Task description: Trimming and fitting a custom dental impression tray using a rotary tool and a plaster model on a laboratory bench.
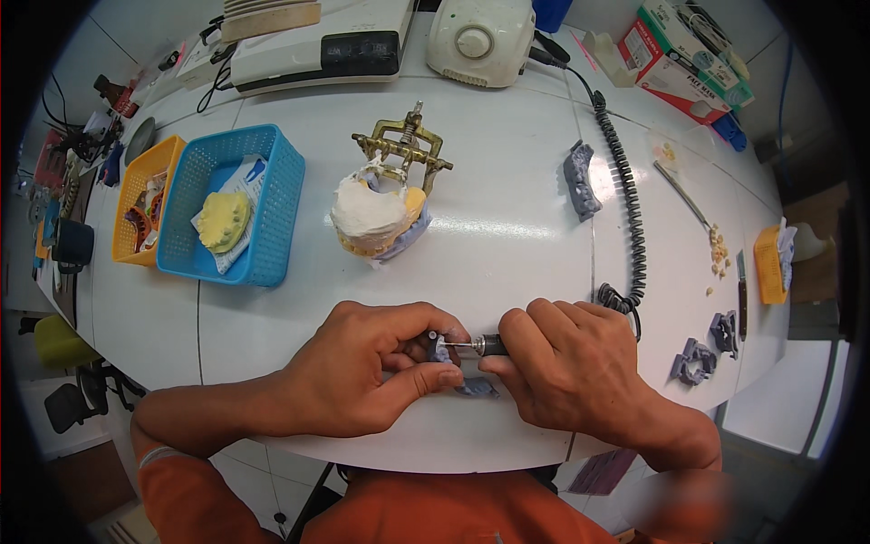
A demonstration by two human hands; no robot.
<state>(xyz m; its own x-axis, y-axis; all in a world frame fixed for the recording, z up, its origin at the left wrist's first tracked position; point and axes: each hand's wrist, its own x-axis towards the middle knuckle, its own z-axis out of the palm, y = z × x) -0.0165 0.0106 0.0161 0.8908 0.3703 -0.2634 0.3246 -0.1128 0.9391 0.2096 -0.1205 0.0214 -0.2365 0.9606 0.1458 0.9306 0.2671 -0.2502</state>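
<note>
Near the front edge of the white table, my left hand point(362, 367) pinches a small grey-blue dental piece point(439, 352) between thumb and fingers. My right hand point(580, 363) is wrapped round a black rotary handpiece point(493, 344). Its thin metal bur points left and meets the dental piece, though the exact contact is too small to make out. Just below the fingertips lies another grey-blue fragment point(478, 388) on the table. Beyond my hands stands a brass articulator point(408, 150) with a white plaster-topped dental cast point(370, 216) in it.
A coiled black cord point(625, 181) runs down from the cream control box point(480, 41). Left stand a blue basket point(292, 199) holding a yellow dental model point(224, 220) and an orange basket point(127, 218). At right are a curved grey-blue piece point(580, 181), a knife point(742, 299) and small tooth-like bits point(719, 249).
</note>
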